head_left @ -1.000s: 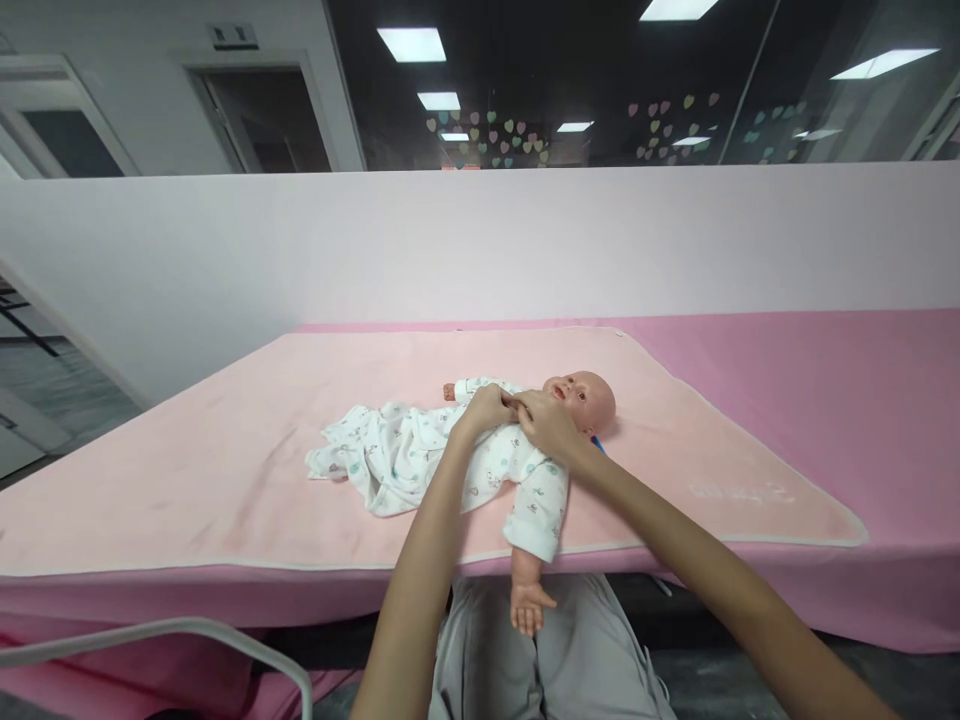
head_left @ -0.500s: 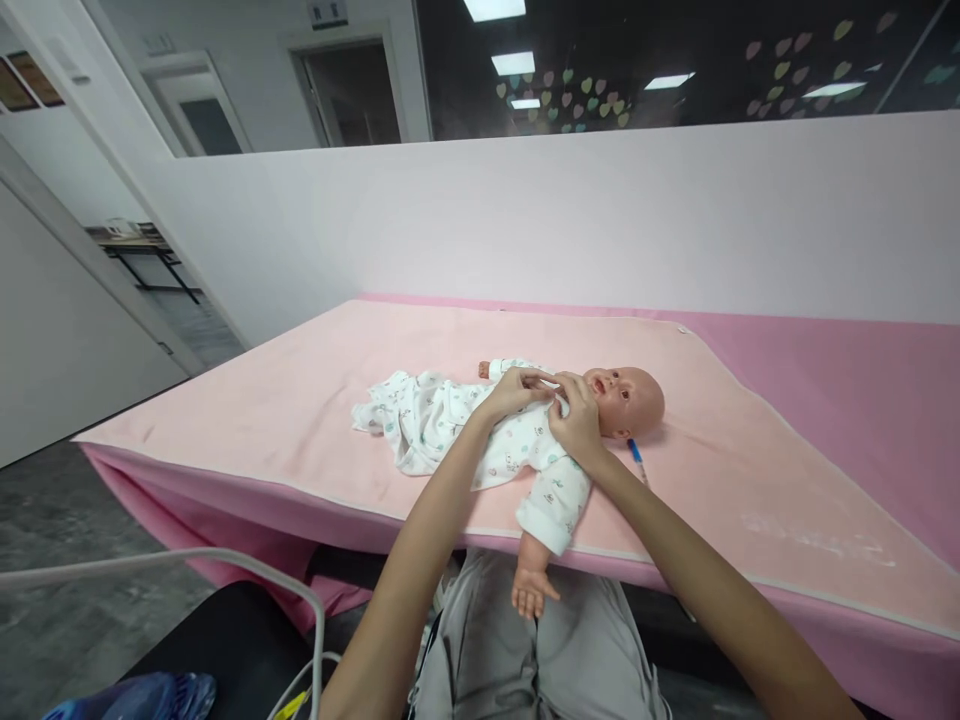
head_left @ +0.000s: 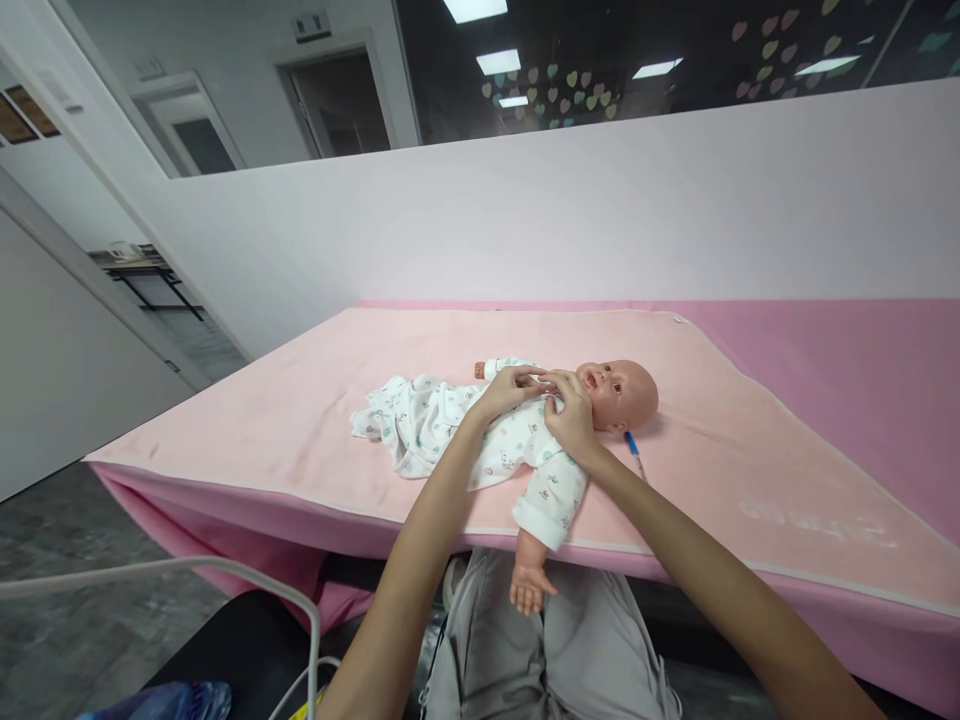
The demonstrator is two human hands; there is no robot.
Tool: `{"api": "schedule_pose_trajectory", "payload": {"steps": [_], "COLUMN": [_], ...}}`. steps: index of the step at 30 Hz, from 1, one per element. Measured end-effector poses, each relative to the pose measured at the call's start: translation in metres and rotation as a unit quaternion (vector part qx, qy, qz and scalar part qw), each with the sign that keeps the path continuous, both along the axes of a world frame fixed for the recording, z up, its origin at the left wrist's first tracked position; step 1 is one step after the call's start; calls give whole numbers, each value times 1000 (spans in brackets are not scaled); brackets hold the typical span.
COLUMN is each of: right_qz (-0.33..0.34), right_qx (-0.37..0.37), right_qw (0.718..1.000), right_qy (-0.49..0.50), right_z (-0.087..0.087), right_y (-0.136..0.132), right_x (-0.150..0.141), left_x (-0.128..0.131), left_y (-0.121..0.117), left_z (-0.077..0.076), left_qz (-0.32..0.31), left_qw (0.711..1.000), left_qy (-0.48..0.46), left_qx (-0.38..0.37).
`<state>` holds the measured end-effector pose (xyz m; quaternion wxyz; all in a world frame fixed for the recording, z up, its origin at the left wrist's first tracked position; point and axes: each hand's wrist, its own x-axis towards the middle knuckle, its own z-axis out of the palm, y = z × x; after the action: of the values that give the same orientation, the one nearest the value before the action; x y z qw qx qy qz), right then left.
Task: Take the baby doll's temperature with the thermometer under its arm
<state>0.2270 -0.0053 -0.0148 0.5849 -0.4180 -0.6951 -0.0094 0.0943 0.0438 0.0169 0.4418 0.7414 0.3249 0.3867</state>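
Note:
A bald baby doll [head_left: 631, 395] lies on its back, head to the right, in a white printed baby outfit [head_left: 517, 445]. Both my hands are at the upper chest, just below the chin. My left hand [head_left: 511, 390] has bent fingers closed on the cloth near the collar. Opposite it, my right hand [head_left: 571, 415] pinches the front of the outfit beside the neck, fingertips almost meeting the left ones. Whatever lies between the fingertips is too small to make out. The doll's near arm [head_left: 531, 575] hangs over the table edge; its far hand [head_left: 480, 370] rests on the mat.
A thin stick with a blue end [head_left: 631, 445] lies beside the doll's head, partly behind my right forearm. Beneath is a peach mat [head_left: 285, 400] on a pink tablecloth [head_left: 862, 370]. At lower left a pale cable [head_left: 225, 568] crosses in front of a black seat [head_left: 232, 640].
The camera view has tilted and shifted slightly. My hands stay at the doll's collar with only small finger movement.

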Motion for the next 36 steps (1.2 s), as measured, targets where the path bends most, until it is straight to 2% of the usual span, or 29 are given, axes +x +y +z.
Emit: {"api": "schedule_pose_trajectory", "payload": {"steps": [5, 14, 19, 24, 30, 36], "right_qz": [6, -19, -15, -20, -47, -44], "right_qx": [9, 30, 18, 17, 12, -5], "right_qw": [1000, 999, 1000, 1000, 998, 999], "right_qy": [-9, 7, -6, -14, -29, -28], "right_z": [1, -3, -4, -4, -5, -4], "right_y": [0, -3, -2, -2, -2, -3], "right_x": [2, -2, -1, -1, -1, -2], "left_x": [-1, -1, -2, -4, -7, -4], "left_y": [-4, -1, -2, -7, -5, -4], "left_z": [3, -1, 1, 7, 6, 3], "left_qz": [20, 31, 23, 9, -37, -13], "left_qw": [996, 997, 996, 998, 996, 999], "left_qy": [-53, -46, -39, -7, 11, 36], "left_qx": [-68, -55, -82, -57, -78, -22]}}
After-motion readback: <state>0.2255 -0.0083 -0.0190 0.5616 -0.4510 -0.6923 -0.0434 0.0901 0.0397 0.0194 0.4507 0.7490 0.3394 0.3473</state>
